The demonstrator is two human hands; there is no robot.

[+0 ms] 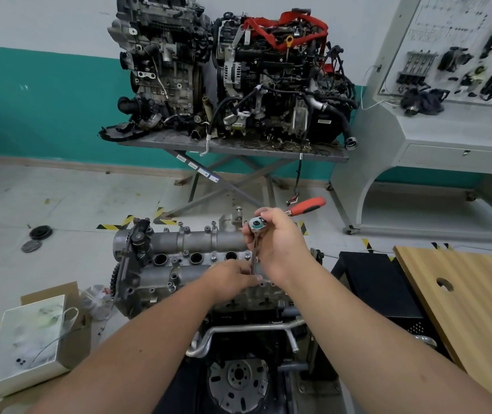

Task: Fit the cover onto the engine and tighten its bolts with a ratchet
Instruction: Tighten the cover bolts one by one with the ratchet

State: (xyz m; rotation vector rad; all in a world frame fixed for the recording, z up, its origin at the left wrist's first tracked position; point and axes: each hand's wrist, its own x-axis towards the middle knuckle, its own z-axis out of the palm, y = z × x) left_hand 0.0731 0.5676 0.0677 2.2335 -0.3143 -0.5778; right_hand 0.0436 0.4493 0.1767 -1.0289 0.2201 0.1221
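The grey metal cover (191, 243) lies on top of the engine (256, 297) in front of me, with bolts standing along its edges. My right hand (277, 243) grips the head of a ratchet (306, 206) with a red handle that points up and right. A long extension bar (255, 255) runs down from the ratchet head to the cover. My left hand (233, 277) pinches the lower end of that bar at the cover's near right edge; the bolt under it is hidden.
A white box (26, 342) on cardboard sits on the floor at lower left. A wooden board (462, 297) with a hole lies at right, beside a black crate (376, 282). Two engines (230, 70) stand on a scissor table behind. Round discs (37, 237) lie on the floor.
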